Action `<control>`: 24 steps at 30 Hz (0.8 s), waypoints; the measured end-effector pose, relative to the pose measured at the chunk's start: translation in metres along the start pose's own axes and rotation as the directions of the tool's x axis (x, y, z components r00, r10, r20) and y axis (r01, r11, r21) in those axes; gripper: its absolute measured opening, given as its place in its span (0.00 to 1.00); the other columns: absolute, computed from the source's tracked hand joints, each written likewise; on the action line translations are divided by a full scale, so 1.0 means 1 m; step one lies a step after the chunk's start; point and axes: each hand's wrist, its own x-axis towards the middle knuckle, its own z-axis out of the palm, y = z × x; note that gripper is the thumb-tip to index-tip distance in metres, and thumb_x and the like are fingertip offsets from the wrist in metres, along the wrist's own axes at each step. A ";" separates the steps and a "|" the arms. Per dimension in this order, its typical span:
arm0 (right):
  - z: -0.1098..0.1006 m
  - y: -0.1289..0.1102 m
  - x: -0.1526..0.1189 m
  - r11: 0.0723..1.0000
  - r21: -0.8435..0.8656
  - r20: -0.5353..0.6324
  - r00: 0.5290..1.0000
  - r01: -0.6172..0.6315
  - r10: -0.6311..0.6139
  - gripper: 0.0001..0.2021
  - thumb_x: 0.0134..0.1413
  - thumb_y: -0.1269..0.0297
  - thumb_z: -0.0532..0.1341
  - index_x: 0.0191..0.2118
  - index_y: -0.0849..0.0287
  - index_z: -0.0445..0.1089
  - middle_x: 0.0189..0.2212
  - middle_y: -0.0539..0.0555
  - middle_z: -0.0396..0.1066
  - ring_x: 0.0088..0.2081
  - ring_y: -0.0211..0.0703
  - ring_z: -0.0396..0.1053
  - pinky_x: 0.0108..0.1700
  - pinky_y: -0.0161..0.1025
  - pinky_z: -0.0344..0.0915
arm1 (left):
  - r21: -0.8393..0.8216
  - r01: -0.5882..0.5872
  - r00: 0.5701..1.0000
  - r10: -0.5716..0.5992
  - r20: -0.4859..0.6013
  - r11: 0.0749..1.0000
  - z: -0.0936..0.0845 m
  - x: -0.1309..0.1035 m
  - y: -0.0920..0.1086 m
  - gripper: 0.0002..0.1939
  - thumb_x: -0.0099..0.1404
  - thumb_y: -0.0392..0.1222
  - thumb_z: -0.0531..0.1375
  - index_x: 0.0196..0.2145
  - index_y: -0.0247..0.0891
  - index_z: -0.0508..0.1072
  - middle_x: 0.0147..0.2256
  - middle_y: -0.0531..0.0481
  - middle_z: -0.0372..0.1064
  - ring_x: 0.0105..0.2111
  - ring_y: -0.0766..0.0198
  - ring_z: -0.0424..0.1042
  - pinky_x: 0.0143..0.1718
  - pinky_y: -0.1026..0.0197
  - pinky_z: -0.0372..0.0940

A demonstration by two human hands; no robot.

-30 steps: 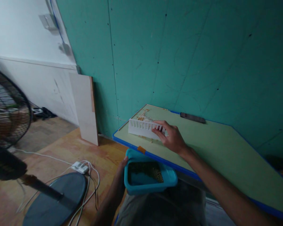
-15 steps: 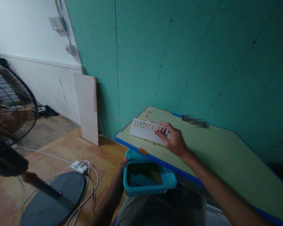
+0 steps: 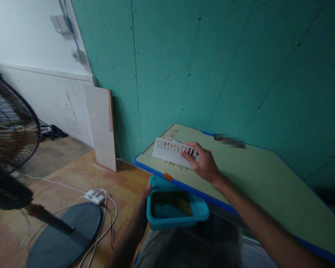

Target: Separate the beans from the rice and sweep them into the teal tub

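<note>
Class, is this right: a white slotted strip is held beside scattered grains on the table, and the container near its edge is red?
The colour is wrong: the head view shows the container is turquoise. The white slotted strip is held beside scattered grains on the table.

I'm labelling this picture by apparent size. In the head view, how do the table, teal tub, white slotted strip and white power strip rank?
Largest to smallest:
1. Table
2. Teal tub
3. White slotted strip
4. White power strip
Apparent size only: the power strip, on the floor, looks farther away.
</note>
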 end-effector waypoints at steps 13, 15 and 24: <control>0.000 -0.002 -0.002 0.998 0.070 -0.012 1.000 -0.001 0.002 0.13 0.63 0.58 0.63 0.51 0.52 0.70 0.42 0.53 0.80 0.36 0.45 0.79 0.38 0.38 0.74 | 0.011 -0.016 0.999 0.016 -0.028 1.000 -0.004 0.002 0.001 0.36 0.63 0.59 0.64 0.61 0.32 0.71 0.51 0.38 0.80 0.56 0.41 0.74 0.60 0.42 0.65; 0.000 -0.003 -0.002 0.997 0.074 -0.012 1.000 -0.001 0.001 0.13 0.63 0.58 0.63 0.51 0.52 0.70 0.41 0.53 0.80 0.36 0.44 0.79 0.36 0.38 0.73 | 0.010 -0.015 1.000 0.016 -0.016 1.000 -0.003 0.001 0.002 0.36 0.63 0.60 0.64 0.61 0.32 0.71 0.51 0.38 0.80 0.56 0.41 0.75 0.60 0.42 0.66; 0.000 -0.005 -0.003 0.996 0.086 -0.004 1.000 0.002 -0.002 0.14 0.63 0.57 0.64 0.52 0.52 0.70 0.40 0.52 0.79 0.34 0.43 0.77 0.36 0.38 0.72 | 0.042 -0.040 0.999 0.041 -0.028 0.998 0.009 -0.014 0.008 0.38 0.64 0.61 0.61 0.63 0.32 0.69 0.52 0.39 0.80 0.58 0.43 0.73 0.63 0.44 0.63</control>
